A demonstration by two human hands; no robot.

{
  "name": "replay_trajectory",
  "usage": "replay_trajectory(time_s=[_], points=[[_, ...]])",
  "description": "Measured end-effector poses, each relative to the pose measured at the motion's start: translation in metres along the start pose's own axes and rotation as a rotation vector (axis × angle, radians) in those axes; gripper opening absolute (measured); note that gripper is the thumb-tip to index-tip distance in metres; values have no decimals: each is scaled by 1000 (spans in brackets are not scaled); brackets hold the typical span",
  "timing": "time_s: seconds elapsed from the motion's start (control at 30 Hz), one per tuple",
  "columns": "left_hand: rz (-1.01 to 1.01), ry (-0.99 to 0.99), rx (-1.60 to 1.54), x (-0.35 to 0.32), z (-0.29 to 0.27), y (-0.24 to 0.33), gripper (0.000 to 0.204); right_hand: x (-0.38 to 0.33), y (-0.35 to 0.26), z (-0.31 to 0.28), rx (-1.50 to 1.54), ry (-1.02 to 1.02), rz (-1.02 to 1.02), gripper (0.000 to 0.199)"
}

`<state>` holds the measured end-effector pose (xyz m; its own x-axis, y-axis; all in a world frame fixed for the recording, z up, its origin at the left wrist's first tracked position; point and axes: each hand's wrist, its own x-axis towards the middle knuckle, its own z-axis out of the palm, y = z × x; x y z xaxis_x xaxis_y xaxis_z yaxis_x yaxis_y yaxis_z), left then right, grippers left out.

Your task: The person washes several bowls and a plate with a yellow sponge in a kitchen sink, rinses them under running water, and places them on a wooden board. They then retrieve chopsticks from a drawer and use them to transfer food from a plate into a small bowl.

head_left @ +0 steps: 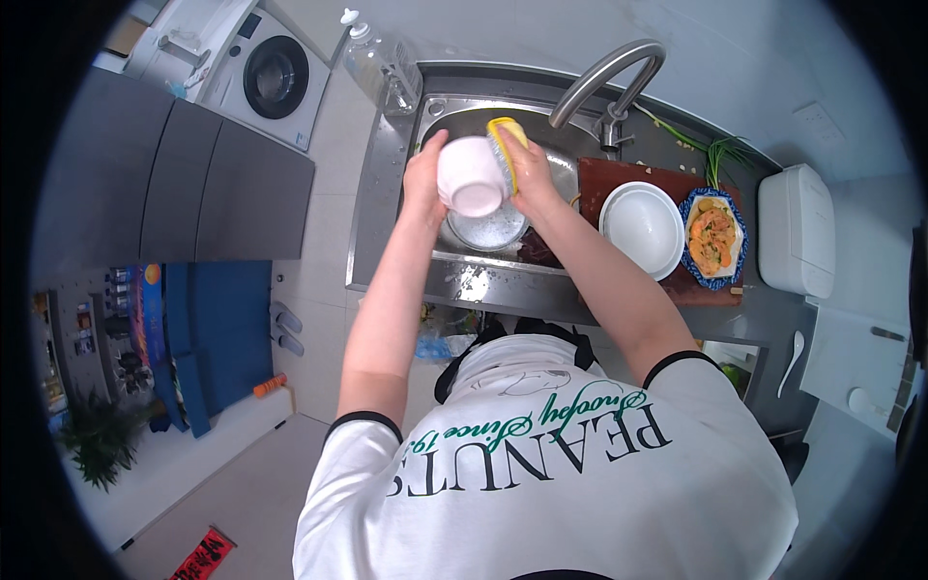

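Note:
Over the sink (pixel 563 169) I hold up a pale pink bowl (pixel 469 174), tilted so that its base faces me. My left hand (pixel 423 184) is closed on the bowl's left side. In my right hand (pixel 532 174) is a yellow scrub brush (pixel 502 135) with pale bristles, pressed to the bowl's right side. The bowl hides part of the brush and some of my left fingers. Below it, a round metal basin (pixel 488 232) lies in the sink.
A curved faucet (pixel 592 81) rises behind the sink. On the right, a brown cutting board (pixel 597 176) bears white bowls (pixel 642 232) and a blue-rimmed dish (pixel 690 266) of food. Green onions (pixel 720 159), a white bin (pixel 797 232) and a clear pump bottle (pixel 382 68) stand around.

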<state>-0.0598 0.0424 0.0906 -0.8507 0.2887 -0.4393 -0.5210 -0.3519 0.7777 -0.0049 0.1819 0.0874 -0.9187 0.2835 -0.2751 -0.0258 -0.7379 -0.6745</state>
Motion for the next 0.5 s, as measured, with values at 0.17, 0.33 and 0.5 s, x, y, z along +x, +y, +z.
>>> replay_trajectory(time_s=[0.17,0.33,0.5], points=[[20,139,-679,-7,18,-41,56,-20,25,19,-116,137,-225,38],[-30,177,-519,-13,4,-50,43,-6,19,-2,-194,22,-118,34],[186,179,155,-7,0,-24,36,16,1,-23,-238,12,55,30]])
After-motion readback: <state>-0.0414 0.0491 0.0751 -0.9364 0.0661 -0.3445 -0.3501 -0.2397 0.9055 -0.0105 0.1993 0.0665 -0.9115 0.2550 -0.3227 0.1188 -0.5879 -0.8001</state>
